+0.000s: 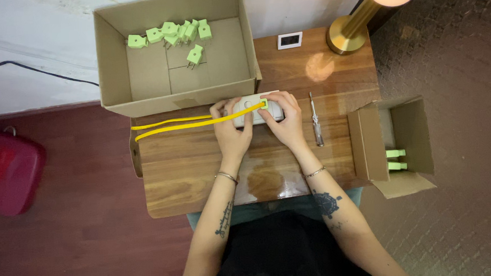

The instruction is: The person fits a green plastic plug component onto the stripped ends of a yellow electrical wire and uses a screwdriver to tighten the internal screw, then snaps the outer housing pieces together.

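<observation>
Both hands rest on a white power strip (253,105) lying on the wooden table (191,169). My left hand (231,127) grips its left end, thumb on top. My right hand (285,119) covers its right end. A light green plug (264,104) sits on the strip between my hands, and its yellow cord (183,124) runs left across the table and off its edge.
A large open cardboard box (113,77) behind the strip holds several light green plugs (173,34). A screwdriver (315,120) lies right of my right hand. A smaller open box (369,148) at the right holds green plugs (395,159). A brass lamp base (345,35) and small white device (289,40) stand at the back.
</observation>
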